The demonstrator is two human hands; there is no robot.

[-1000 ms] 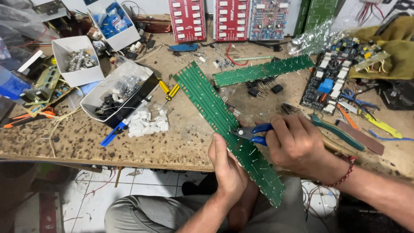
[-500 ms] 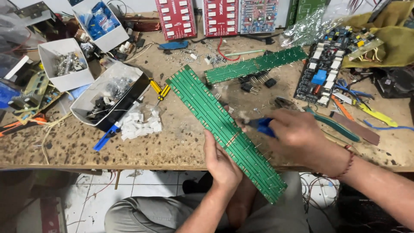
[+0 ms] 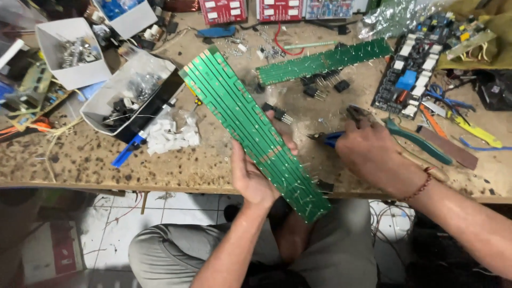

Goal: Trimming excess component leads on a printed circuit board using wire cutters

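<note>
Long green circuit board [image 3: 250,125] is held from beneath by the left hand [image 3: 255,172], fingers wrapped round its edge, slanting off the bench edge toward the lap. Since half a second ago the right hand [image 3: 373,156] has pulled back off the board to the right; blue-handled cutters [image 3: 329,138] are gripped in its closed fist, jaws clear of the solder side. Loose black components [image 3: 320,88] and a second green board [image 3: 324,61] lie behind; parts boxes [image 3: 128,96] crowd the left.
</note>
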